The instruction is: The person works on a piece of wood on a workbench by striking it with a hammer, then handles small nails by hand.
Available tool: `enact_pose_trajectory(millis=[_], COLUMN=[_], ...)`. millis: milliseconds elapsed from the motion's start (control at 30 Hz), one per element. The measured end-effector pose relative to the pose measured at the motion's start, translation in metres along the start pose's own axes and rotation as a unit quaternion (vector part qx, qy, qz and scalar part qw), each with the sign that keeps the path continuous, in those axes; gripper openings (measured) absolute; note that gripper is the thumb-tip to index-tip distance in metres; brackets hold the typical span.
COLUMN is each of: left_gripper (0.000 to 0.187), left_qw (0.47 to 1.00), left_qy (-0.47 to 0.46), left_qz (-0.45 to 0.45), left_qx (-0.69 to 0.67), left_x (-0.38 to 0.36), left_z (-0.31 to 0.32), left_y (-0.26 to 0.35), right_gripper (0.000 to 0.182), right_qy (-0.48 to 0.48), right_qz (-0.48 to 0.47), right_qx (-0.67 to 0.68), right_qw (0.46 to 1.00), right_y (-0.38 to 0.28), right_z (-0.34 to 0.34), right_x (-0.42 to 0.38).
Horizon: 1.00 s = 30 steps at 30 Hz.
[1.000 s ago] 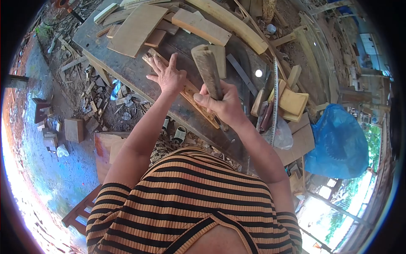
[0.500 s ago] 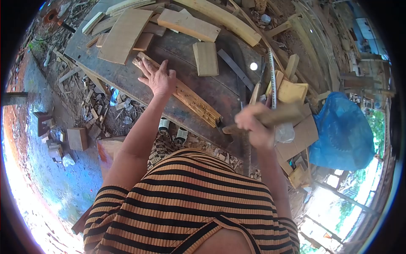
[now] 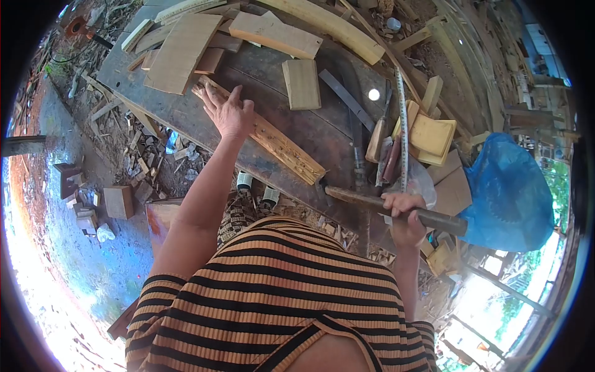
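Observation:
A long, rough-edged wooden strip [image 3: 282, 149] lies slanting across the dark workbench [image 3: 260, 80]. My left hand [image 3: 229, 115] straddles its upper left part, fingers over the near edge and thumb at the far edge. My right hand [image 3: 406, 214] is closed round a stout wooden handle [image 3: 359, 198]. The handle's thin left end is close by the strip's lower end, where a small dark piece shows; its thicker end points right, toward the blue plastic bag. Just beyond my right hand lie a wooden-handled chisel [image 3: 376, 141] and a white measuring tape [image 3: 404, 133].
Boards [image 3: 184, 53] and a thick block [image 3: 276, 35] are piled at the bench's far side, with a smaller block [image 3: 302, 85] nearer. A metal strip [image 3: 347, 101] lies beside it. Yellow pads [image 3: 431, 136] and a blue plastic bag [image 3: 505, 198] are at right. Wood scraps litter the ground.
My right hand has moved right and a little toward me along with the handle, whose thick end has swung down toward me. My left hand stays on the strip, slightly shifted left.

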<state>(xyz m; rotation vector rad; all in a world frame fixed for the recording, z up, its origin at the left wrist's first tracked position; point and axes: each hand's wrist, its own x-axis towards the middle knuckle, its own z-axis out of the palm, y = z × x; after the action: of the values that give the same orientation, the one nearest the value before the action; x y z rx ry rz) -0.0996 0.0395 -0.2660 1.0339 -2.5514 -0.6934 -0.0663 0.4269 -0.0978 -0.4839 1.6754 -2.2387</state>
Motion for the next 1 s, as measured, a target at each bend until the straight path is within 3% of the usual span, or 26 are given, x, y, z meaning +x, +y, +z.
enact_pose_trajectory(millis=[133, 200, 333, 533, 633, 800, 1000], left_gripper=[0.049, 0.049, 0.049, 0.049, 0.049, 0.048, 0.047], left_qw=[1.000, 1.000, 1.000, 1.000, 1.000, 0.999, 0.999], left_qy=[0.005, 0.012, 0.004, 0.023, 0.024, 0.026, 0.037], left_qz=[0.007, 0.006, 0.003, 0.020, 0.017, 0.013, 0.015], left_qx=[-0.005, -0.002, 0.000, -0.003, -0.010, -0.019, -0.025], left_x=[0.001, 0.001, 0.001, 0.001, 0.000, -0.001, -0.001], left_z=[0.000, 0.001, 0.001, 0.004, 0.003, 0.003, -0.002], left_y=[-0.001, -0.001, -0.003, -0.004, -0.002, -0.003, -0.001], right_gripper=[0.031, 0.033, 0.035, 0.037, 0.032, 0.020, 0.024], right_qy=[0.092, 0.221, 0.266, 0.150, 0.119, 0.048, 0.011], right_qz=[0.006, 0.013, 0.006, -0.057, -0.086, -0.007, -0.017], right_qx=[0.098, 0.201, 0.248, 0.122, 0.122, -0.073, -0.232], right_qw=[0.991, 0.954, 0.932, 0.979, 0.982, 0.996, 0.972], right_y=[0.028, 0.051, 0.059, 0.016, 0.008, 0.009, 0.003], right_z=[-0.023, -0.040, -0.048, -0.022, -0.004, 0.048, 0.106], right_x=[-0.028, -0.046, -0.058, 0.016, 0.057, 0.117, 0.158])
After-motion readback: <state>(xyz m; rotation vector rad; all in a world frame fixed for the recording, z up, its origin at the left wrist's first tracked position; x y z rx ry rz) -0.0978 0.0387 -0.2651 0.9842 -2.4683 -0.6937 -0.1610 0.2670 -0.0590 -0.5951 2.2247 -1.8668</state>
